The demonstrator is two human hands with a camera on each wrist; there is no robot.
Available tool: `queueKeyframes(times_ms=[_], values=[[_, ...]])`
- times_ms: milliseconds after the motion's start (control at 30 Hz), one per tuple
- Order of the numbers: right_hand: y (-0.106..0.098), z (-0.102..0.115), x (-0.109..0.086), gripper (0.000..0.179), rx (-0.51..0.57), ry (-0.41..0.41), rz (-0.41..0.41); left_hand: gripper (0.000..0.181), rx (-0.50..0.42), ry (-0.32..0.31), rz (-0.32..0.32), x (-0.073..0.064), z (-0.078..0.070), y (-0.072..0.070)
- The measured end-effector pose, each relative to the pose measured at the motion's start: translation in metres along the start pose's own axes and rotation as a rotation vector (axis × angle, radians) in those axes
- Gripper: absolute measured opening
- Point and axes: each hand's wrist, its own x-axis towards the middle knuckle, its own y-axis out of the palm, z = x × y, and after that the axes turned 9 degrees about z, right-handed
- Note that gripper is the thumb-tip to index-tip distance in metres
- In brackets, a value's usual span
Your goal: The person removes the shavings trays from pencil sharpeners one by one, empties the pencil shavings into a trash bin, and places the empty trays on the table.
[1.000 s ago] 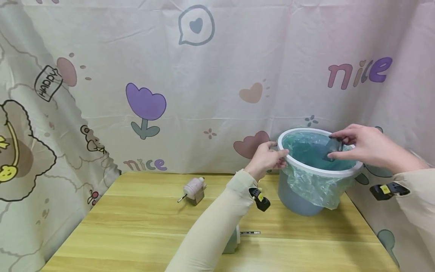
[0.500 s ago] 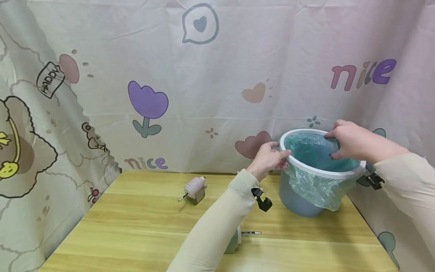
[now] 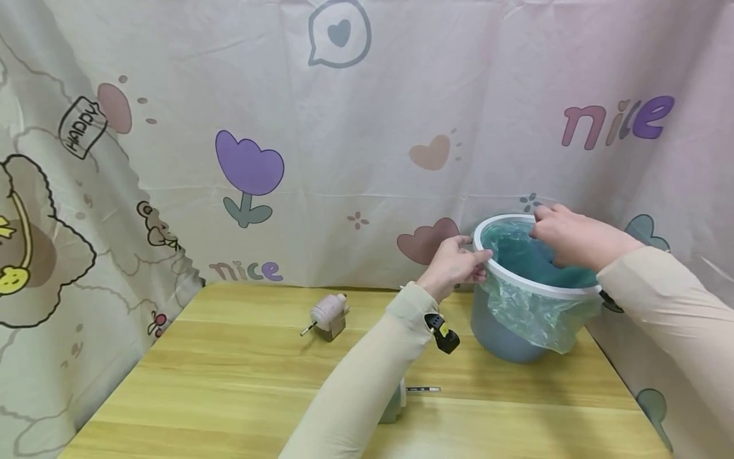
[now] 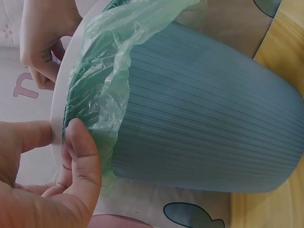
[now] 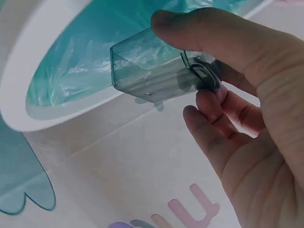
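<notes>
A blue-grey trash bin [image 3: 504, 331] with a white rim, lined with a green plastic bag [image 3: 539, 312], stands at the table's right. Thumb and fingers of my left hand [image 3: 453, 264] grip the rim's left side, over the liner's edge in the left wrist view. Above the bin's opening, my right hand [image 3: 579, 239] holds a small see-through grey plastic box [image 5: 147, 69] between thumb and fingers. The right wrist view shows this box tilted by the rim, with no contents visible in it. From the head view it is mostly hidden behind the hand.
On the wooden table [image 3: 229, 357] lies a pale pink device [image 3: 328, 312] with a thin rod sticking out. A green object [image 3: 392, 408] with a dark, pencil-like strip [image 3: 423, 389] is partly behind my left forearm. Patterned cloth [image 3: 355, 127] hangs behind.
My right hand has moved left over the bin's opening and turned, so the box is now hidden from the head view. The left hand keeps its grip on the rim.
</notes>
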Motion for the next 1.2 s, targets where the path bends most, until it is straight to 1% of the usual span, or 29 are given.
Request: queueKeyframes(times_ms=[200,267,567,800,933,1200], values=[[0.008,0.005,-0.001,0.039,-0.110,-0.054,-0.045,0.068,-0.007,-0.006,-0.003,0.000,-0.001,0.001],[0.009,0.006,-0.001,0.037,-0.121,-0.063,-0.052,0.068,-0.005,-0.007,0.000,-0.001,0.000,0.002],[0.010,0.009,-0.003,0.038,-0.084,-0.033,-0.035,0.068,0.003,-0.014,-0.010,-0.003,0.000,0.003],[0.007,0.012,-0.001,0.037,-0.116,-0.040,-0.043,0.068,-0.009,-0.008,-0.038,-0.002,-0.002,0.002],[0.007,0.012,-0.002,0.037,-0.105,-0.023,-0.043,0.068,0.006,-0.007,-0.033,-0.002,-0.002,0.002],[0.010,0.010,-0.005,0.037,-0.073,-0.022,-0.035,0.068,0.005,-0.008,-0.025,-0.002,-0.001,0.003]])
